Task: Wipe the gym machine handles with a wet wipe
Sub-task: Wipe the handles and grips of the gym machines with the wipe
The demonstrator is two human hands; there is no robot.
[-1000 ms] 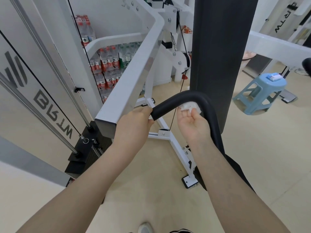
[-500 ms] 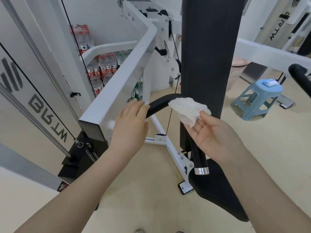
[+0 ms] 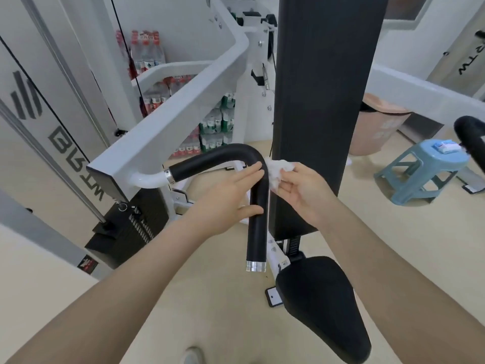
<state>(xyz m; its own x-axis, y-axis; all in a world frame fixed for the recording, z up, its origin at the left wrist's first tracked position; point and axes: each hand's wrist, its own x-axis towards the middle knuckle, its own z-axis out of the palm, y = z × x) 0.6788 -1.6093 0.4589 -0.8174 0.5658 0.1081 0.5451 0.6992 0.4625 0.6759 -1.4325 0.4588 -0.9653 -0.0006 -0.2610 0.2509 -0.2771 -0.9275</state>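
Centre frame: left hand (image 3: 225, 195), fingers straight, touches the black handle (image 3: 258, 206); right hand (image 3: 301, 190) pinches the wet wipe (image 3: 278, 170) against it, black backrest pad (image 3: 320, 101) directly behind, blue stool (image 3: 422, 177) at right.

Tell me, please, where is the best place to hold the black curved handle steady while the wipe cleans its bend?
Probably take the black handle on its straight hanging section, below the bend, coming from the left. That part is bare, while the right hand presses the wet wipe against the bend's right side.

Beige floor (image 3: 406, 258). White walls (image 3: 183, 22). Blue plastic stool (image 3: 425, 174) right; pink bin (image 3: 378, 124) behind. Bottled water packs (image 3: 215, 124) stacked rear.
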